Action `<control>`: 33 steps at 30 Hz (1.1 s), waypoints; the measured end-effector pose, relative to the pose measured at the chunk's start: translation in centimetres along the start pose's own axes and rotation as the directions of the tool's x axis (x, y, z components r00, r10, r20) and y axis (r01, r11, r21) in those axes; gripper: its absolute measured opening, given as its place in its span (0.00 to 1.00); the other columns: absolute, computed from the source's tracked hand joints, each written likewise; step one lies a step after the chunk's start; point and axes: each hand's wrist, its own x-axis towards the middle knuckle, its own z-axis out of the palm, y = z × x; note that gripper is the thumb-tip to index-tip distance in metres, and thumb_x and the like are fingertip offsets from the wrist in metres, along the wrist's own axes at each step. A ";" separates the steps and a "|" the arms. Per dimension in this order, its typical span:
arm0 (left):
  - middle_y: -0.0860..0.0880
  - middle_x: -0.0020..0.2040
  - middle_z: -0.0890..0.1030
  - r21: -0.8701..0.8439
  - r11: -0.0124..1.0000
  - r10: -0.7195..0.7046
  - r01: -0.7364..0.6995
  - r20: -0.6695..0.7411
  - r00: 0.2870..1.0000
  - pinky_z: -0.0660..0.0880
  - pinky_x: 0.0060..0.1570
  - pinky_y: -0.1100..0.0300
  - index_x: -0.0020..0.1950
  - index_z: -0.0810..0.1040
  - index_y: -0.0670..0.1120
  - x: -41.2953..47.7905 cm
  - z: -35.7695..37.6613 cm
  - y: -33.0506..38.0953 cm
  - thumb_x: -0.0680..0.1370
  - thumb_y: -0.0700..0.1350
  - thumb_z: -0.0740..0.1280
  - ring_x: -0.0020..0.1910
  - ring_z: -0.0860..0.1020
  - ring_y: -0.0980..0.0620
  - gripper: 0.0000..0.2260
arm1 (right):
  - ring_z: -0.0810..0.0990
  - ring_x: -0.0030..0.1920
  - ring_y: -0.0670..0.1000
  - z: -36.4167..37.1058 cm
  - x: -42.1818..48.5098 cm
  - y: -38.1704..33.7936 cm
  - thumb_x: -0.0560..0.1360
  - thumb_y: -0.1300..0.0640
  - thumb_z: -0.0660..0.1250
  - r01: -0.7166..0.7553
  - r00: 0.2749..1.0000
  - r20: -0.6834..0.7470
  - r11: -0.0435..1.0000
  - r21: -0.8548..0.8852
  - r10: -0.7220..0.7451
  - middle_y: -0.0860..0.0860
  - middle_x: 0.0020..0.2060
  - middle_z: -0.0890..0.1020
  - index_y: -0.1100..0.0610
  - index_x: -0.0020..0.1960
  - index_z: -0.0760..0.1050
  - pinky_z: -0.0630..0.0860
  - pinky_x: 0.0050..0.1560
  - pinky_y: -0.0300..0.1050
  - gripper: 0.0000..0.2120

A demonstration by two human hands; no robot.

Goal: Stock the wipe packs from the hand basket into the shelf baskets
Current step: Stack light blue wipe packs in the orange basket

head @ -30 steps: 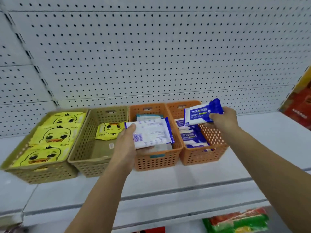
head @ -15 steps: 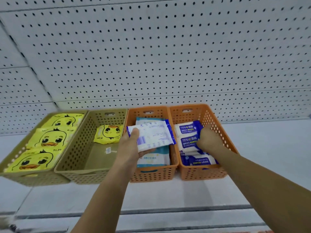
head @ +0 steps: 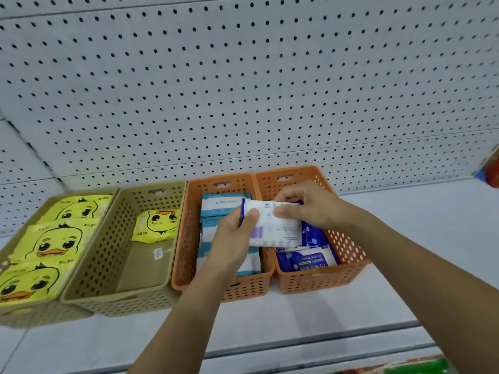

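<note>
Hands (head: 233,236) (head: 313,209) grip a wipe pack (head: 278,228) over orange baskets (head: 318,282); duck packs (head: 155,225) left

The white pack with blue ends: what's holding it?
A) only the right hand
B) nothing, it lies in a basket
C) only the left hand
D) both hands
D: the left hand and the right hand each grip the white pack.

The white wipe pack (head: 272,228) I'm holding is slick plastic film, glossy and faintly crinkled. The orange basket (head: 318,279) under it is moulded plastic lattice, matt. The tan basket (head: 118,300) is the same perforated plastic with a dull sheen. The yellow duck packs (head: 48,244) are soft printed film, shiny. The pegboard (head: 243,90) looks like painted metal, smooth and matt, and the shelf (head: 297,314) is smooth white too.
</note>
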 end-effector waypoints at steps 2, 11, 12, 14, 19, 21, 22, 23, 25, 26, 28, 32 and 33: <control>0.56 0.52 0.82 0.171 0.981 0.081 -0.087 0.038 0.996 0.74 0.40 0.74 0.56 0.77 0.53 -0.3 0.1 -0.9 0.82 0.44 0.61 0.47 0.79 0.66 0.08 | 0.80 0.39 0.35 -0.7 -0.7 1.3 0.75 0.60 0.69 -0.047 0.998 -0.031 0.999 0.004 0.047 0.45 0.43 0.83 0.58 0.46 0.81 0.73 0.40 0.29 0.02; 0.63 0.65 0.68 0.650 0.739 0.114 -0.177 0.138 0.984 0.71 0.63 0.59 0.72 0.65 0.58 -2.5 1.1 -3.0 0.79 0.58 0.62 0.64 0.68 0.63 0.21 | 0.79 0.47 0.45 -2.4 -1.6 4.8 0.74 0.51 0.69 -0.214 0.969 -0.188 0.932 -0.294 0.163 0.42 0.45 0.81 0.48 0.44 0.77 0.79 0.47 0.50 0.02; 0.64 0.64 0.69 0.639 0.752 0.122 -0.160 0.103 0.987 0.72 0.62 0.59 0.70 0.66 0.58 -2.4 1.3 -3.0 0.79 0.58 0.62 0.63 0.69 0.64 0.20 | 0.79 0.46 0.45 -2.2 -1.8 4.8 0.74 0.50 0.69 -0.218 0.962 -0.229 0.918 -0.332 0.146 0.42 0.45 0.81 0.47 0.44 0.77 0.79 0.46 0.51 0.02; 0.61 0.61 0.75 0.572 0.812 0.157 -0.120 -0.016 0.987 0.76 0.53 0.64 0.66 0.71 0.57 -2.2 1.7 -2.3 0.80 0.59 0.60 0.56 0.74 0.65 0.16 | 0.77 0.44 0.45 -1.6 -2.3 4.4 0.75 0.50 0.67 -0.169 0.933 -0.358 0.913 -0.371 0.027 0.41 0.44 0.80 0.46 0.46 0.77 0.75 0.43 0.45 0.02; 0.47 0.46 0.85 -0.230 0.949 -0.237 0.216 -0.064 0.969 0.76 0.33 0.61 0.53 0.79 0.45 0.0 2.9 2.1 0.79 0.61 0.59 0.37 0.82 0.53 0.20 | 0.77 0.47 0.48 -0.9 -2.3 3.4 0.74 0.49 0.66 0.323 0.674 -0.335 0.671 -0.667 -0.658 0.48 0.44 0.83 0.54 0.48 0.81 0.69 0.48 0.43 0.10; 0.45 0.44 0.85 -0.345 0.910 -0.259 0.228 -0.047 0.965 0.78 0.32 0.61 0.55 0.79 0.41 0.7 2.9 2.8 0.80 0.51 0.65 0.35 0.83 0.52 0.14 | 0.77 0.50 0.50 -0.8 -2.2 3.8 0.73 0.48 0.67 0.398 0.674 -0.208 0.586 -0.706 -0.709 0.49 0.47 0.84 0.56 0.47 0.82 0.68 0.49 0.42 0.12; 0.44 0.44 0.85 -0.315 0.927 -0.238 0.206 -0.068 0.969 0.79 0.33 0.62 0.56 0.78 0.40 1.0 2.7 2.7 0.80 0.46 0.65 0.35 0.83 0.52 0.11 | 0.76 0.51 0.49 -0.8 -2.4 3.9 0.72 0.44 0.66 0.394 0.711 -0.191 0.608 -0.689 -0.677 0.49 0.48 0.83 0.55 0.46 0.82 0.67 0.50 0.42 0.15; 0.44 0.46 0.84 -0.263 0.948 -0.207 0.177 -0.088 0.974 0.80 0.35 0.61 0.57 0.77 0.40 1.2 2.6 2.3 0.80 0.43 0.65 0.36 0.83 0.52 0.08 | 0.76 0.53 0.48 -0.9 -2.6 3.8 0.72 0.41 0.65 0.365 0.755 -0.218 0.673 -0.643 -0.618 0.47 0.51 0.82 0.53 0.47 0.82 0.67 0.52 0.41 0.17; 0.46 0.46 0.85 -0.178 0.977 -0.133 0.115 -0.095 0.987 0.81 0.37 0.60 0.57 0.76 0.42 1.1 2.4 1.7 0.81 0.41 0.65 0.39 0.84 0.53 0.07 | 0.73 0.59 0.44 -1.1 -3.0 3.6 0.73 0.37 0.62 0.265 0.824 -0.344 0.843 -0.469 -0.450 0.44 0.57 0.79 0.48 0.55 0.79 0.66 0.58 0.44 0.19; 0.47 0.46 0.85 -0.143 0.986 -0.101 0.089 -0.083 0.991 0.81 0.37 0.59 0.58 0.76 0.43 0.9 2.5 1.4 0.81 0.41 0.65 0.40 0.84 0.53 0.07 | 0.71 0.61 0.43 -1.2 -3.0 3.4 0.74 0.38 0.61 0.213 0.844 -0.384 0.891 -0.401 -0.374 0.43 0.59 0.77 0.47 0.61 0.75 0.66 0.61 0.45 0.19; 0.48 0.44 0.86 -0.087 0.995 -0.054 0.049 -0.062 0.997 0.80 0.34 0.61 0.57 0.75 0.45 0.3 2.8 1.2 0.80 0.41 0.65 0.42 0.85 0.53 0.06 | 0.70 0.64 0.44 -1.5 -2.5 3.1 0.77 0.44 0.63 0.105 0.916 -0.335 0.937 -0.332 -0.221 0.43 0.61 0.75 0.46 0.66 0.69 0.69 0.63 0.47 0.19; 0.52 0.55 0.82 0.137 0.990 0.031 -0.021 -0.073 0.997 0.77 0.36 0.68 0.58 0.75 0.52 -0.8 3.4 -0.1 0.81 0.44 0.65 0.49 0.82 0.60 0.07 | 0.82 0.50 0.47 -1.6 -2.0 3.9 0.77 0.53 0.67 -0.034 0.998 -0.061 0.999 -0.036 0.032 0.44 0.49 0.81 0.51 0.51 0.75 0.82 0.46 0.50 0.04; 0.54 0.61 0.79 0.301 0.953 0.064 -0.043 -0.061 0.996 0.76 0.41 0.69 0.63 0.73 0.54 -1.0 3.2 -0.8 0.80 0.47 0.65 0.55 0.78 0.60 0.11 | 0.83 0.49 0.48 -1.6 -2.1 4.6 0.77 0.54 0.67 -0.062 0.997 -0.045 0.998 -0.028 0.061 0.46 0.49 0.82 0.53 0.49 0.75 0.82 0.45 0.49 0.03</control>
